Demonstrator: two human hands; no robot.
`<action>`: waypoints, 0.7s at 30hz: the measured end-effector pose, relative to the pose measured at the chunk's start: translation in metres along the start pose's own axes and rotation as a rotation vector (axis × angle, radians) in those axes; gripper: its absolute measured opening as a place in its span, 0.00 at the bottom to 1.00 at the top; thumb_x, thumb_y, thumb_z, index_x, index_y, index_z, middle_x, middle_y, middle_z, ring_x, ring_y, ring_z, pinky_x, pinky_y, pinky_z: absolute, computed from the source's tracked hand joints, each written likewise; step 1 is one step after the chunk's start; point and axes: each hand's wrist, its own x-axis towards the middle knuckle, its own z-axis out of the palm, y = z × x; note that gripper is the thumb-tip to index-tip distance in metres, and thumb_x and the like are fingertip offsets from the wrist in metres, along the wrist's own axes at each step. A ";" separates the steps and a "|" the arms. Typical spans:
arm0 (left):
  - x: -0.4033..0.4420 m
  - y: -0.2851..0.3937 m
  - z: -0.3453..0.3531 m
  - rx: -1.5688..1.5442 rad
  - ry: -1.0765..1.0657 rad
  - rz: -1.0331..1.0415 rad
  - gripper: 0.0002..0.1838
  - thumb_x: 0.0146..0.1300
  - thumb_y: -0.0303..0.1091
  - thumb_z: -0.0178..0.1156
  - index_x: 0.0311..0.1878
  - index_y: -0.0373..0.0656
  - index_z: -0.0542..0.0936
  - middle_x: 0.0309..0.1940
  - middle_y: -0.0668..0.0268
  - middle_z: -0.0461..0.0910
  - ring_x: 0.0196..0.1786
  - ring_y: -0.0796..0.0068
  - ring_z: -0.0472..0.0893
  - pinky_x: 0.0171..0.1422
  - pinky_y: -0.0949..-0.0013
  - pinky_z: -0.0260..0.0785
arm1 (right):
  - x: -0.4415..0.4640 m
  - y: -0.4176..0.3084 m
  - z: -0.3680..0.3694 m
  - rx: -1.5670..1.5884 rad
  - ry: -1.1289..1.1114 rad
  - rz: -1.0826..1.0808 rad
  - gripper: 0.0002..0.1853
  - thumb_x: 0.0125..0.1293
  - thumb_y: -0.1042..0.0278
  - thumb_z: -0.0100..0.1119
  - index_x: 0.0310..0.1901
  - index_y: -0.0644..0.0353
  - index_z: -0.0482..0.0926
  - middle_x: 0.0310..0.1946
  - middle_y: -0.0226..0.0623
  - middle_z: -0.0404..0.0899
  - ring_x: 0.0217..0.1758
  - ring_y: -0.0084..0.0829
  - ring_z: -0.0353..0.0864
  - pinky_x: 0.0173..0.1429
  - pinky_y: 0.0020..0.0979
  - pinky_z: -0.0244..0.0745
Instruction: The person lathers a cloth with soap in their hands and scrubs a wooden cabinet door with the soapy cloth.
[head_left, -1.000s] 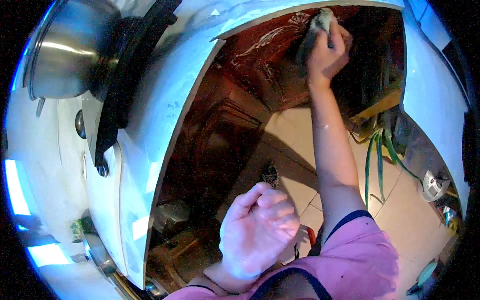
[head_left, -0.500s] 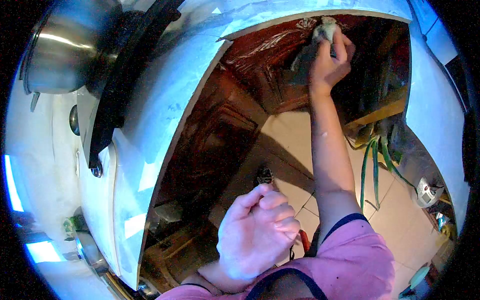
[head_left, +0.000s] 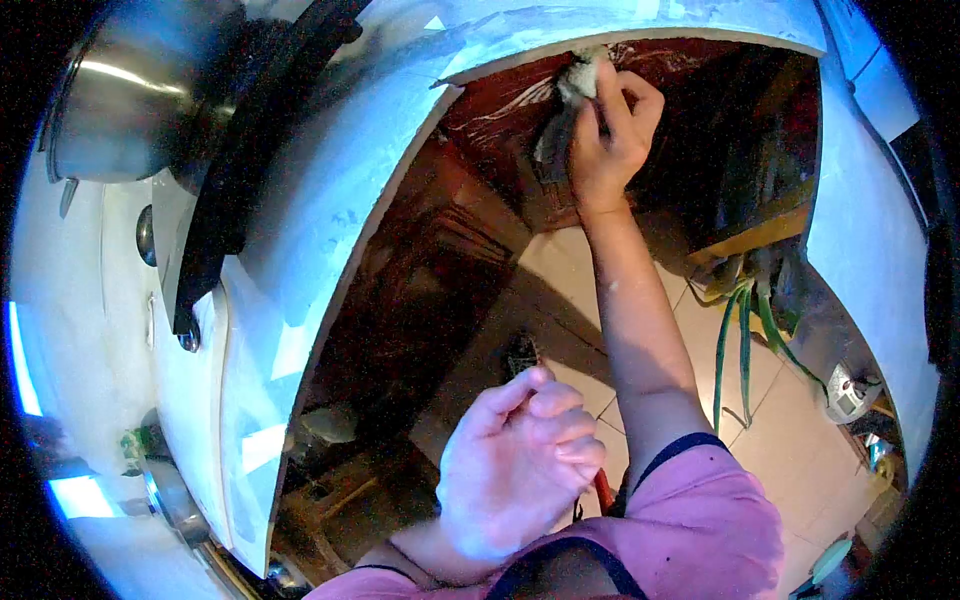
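Note:
My right hand (head_left: 612, 140) reaches far forward, its fingers closed on a whitish, soapy scrubbing pad (head_left: 582, 78). It presses the pad against a dark red-brown wooden panel (head_left: 500, 115) under the edge of the pale countertop (head_left: 330, 210). White streaks of suds mark the wood around the pad. Close to my chest, my left hand (head_left: 520, 455) is raised with its fingers curled into a loose fist. I see nothing in it, and it touches no object.
At the upper left stands a shiny metal pot (head_left: 125, 110) beside a black stove edge (head_left: 240, 150). Below are pale floor tiles (head_left: 770, 410), a plant with long green leaves (head_left: 743, 350) and a small white device (head_left: 850, 392) at the right.
My right hand has slid left along the panel with the scrubbing pad, and suds now show to the right of it. My left hand has barely moved.

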 end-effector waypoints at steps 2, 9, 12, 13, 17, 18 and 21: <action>0.000 0.001 -0.002 0.026 -0.002 0.018 0.13 0.67 0.37 0.43 0.36 0.45 0.76 0.24 0.76 0.66 0.26 0.83 0.64 0.37 0.75 0.57 | -0.007 -0.015 0.008 0.002 -0.046 0.040 0.27 0.45 0.86 0.58 0.50 0.53 0.79 0.41 0.41 0.69 0.42 0.37 0.71 0.46 0.29 0.70; 0.003 -0.001 -0.001 -0.005 0.012 -0.017 0.13 0.67 0.37 0.43 0.36 0.45 0.76 0.24 0.76 0.66 0.27 0.82 0.63 0.36 0.74 0.58 | -0.031 -0.053 0.014 -0.001 -0.408 -0.080 0.24 0.46 0.76 0.61 0.45 0.37 0.81 0.39 0.38 0.75 0.39 0.40 0.76 0.38 0.35 0.75; -0.001 0.001 -0.001 0.010 -0.009 0.011 0.12 0.67 0.37 0.43 0.37 0.45 0.76 0.24 0.76 0.66 0.27 0.82 0.64 0.36 0.74 0.58 | -0.020 -0.007 0.005 -0.052 -0.115 -0.077 0.24 0.45 0.84 0.57 0.44 0.49 0.82 0.39 0.41 0.73 0.41 0.39 0.73 0.43 0.32 0.72; -0.002 0.001 -0.001 0.023 -0.002 0.018 0.12 0.67 0.37 0.43 0.37 0.45 0.76 0.24 0.75 0.66 0.27 0.82 0.64 0.36 0.74 0.58 | -0.012 -0.003 -0.002 -0.030 -0.075 -0.004 0.24 0.45 0.85 0.57 0.46 0.55 0.81 0.40 0.41 0.72 0.42 0.39 0.72 0.45 0.31 0.70; 0.000 0.001 -0.004 0.042 -0.013 0.016 0.12 0.67 0.37 0.43 0.37 0.45 0.76 0.24 0.75 0.66 0.27 0.82 0.64 0.36 0.74 0.58 | -0.032 -0.020 0.011 -0.028 -0.131 -0.026 0.23 0.45 0.84 0.61 0.46 0.55 0.80 0.40 0.40 0.72 0.41 0.38 0.72 0.45 0.32 0.70; 0.001 0.000 -0.004 0.046 -0.011 0.013 0.12 0.67 0.37 0.43 0.37 0.45 0.76 0.24 0.75 0.66 0.27 0.82 0.64 0.36 0.74 0.58 | -0.040 -0.039 0.017 0.006 -0.286 0.239 0.23 0.46 0.82 0.61 0.45 0.49 0.81 0.39 0.38 0.73 0.40 0.38 0.74 0.44 0.32 0.72; 0.002 -0.001 -0.003 -0.026 -0.016 -0.064 0.11 0.67 0.38 0.45 0.38 0.45 0.76 0.26 0.72 0.67 0.30 0.75 0.64 0.39 0.71 0.58 | -0.043 -0.049 0.015 0.008 -0.451 -0.124 0.24 0.43 0.77 0.61 0.44 0.41 0.82 0.37 0.37 0.74 0.40 0.40 0.75 0.41 0.33 0.74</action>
